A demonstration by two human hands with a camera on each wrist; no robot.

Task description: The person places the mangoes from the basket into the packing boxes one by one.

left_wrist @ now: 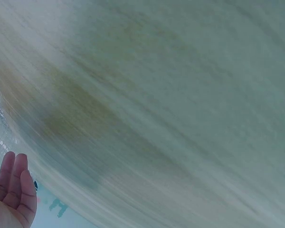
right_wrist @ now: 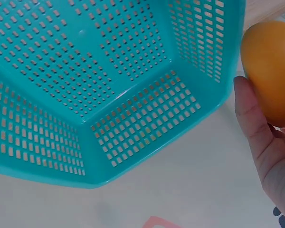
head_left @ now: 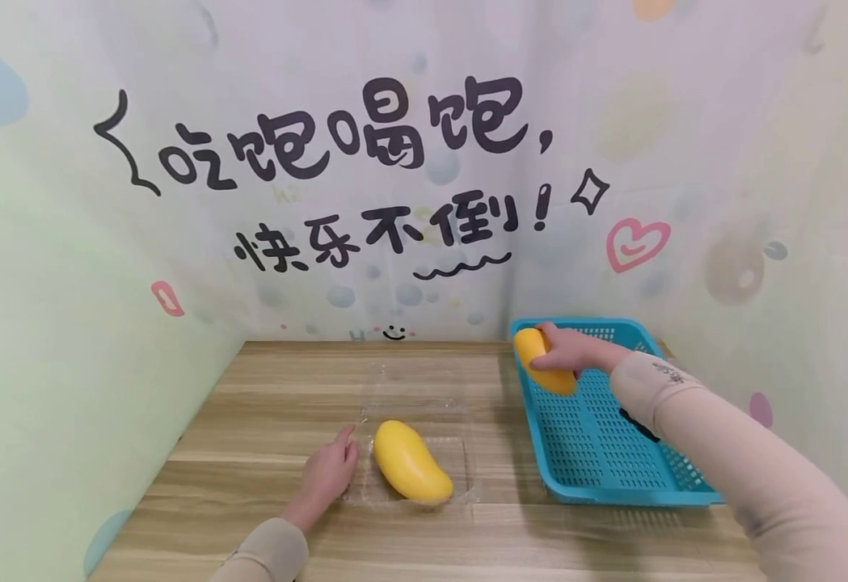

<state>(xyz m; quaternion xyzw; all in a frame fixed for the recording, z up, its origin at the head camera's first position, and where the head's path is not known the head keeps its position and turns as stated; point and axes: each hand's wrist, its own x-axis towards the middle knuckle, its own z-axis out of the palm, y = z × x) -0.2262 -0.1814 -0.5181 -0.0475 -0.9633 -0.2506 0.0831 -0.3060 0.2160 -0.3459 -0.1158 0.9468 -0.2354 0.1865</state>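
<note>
Over the bench [head_left: 271,380], left hand [head_left: 331,471] loose, my right hand [head_left: 576,349], by the basket [head_left: 627,496]'s far left corner, holds a mango [head_left: 531,347], likely slippery, so I'd hug its middle.

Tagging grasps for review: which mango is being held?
The orange mango, gripped by the right hand; the yellow mango lies in the clear container, unheld.

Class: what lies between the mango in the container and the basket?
In the head view, the right side of the clear container, then bare wooden tabletop, separate that mango from the blue basket.
</note>
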